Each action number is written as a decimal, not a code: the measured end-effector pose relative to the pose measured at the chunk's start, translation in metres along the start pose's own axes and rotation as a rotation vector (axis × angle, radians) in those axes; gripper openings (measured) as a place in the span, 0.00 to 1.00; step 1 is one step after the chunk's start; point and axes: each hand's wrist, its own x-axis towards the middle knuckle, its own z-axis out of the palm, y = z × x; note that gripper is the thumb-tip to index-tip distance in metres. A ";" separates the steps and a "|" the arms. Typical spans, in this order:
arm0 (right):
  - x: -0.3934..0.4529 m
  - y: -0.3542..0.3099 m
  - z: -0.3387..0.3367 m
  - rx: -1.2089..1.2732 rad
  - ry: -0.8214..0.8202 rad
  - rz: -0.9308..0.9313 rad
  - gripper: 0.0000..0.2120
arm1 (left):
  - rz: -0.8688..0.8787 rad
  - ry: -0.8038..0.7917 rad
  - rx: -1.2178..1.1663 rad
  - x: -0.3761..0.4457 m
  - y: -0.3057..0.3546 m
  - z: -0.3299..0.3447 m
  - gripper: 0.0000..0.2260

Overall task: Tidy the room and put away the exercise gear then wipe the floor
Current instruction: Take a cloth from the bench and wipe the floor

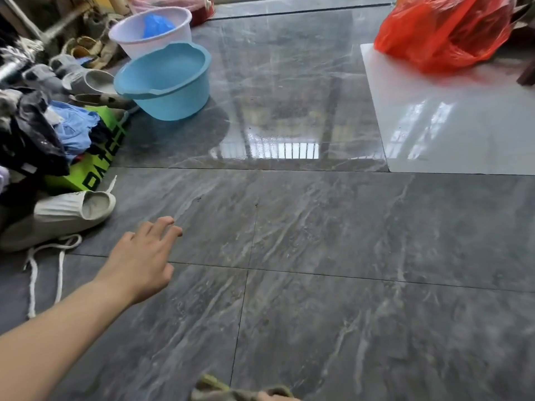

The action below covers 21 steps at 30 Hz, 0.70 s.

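Left: clothes heap (31, 140), pale shoe (58, 218). Left hand (142, 261) over floor (347, 285), fingers (165, 224) spread, empty. Bottom edge: olive rag (214, 389), right hand (272, 397) barely visible, grip unclear. Step, judged: wiping. Next: press rag flat, sweep.

grey marbled floor (318, 285), glossy and wet-looking at the far middle; a crumpled olive rag (231, 390) lies at the near edge.
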 end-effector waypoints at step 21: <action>-0.054 0.170 -0.194 -0.303 1.130 1.199 0.21 | 0.066 0.011 -0.055 0.000 0.016 0.020 0.20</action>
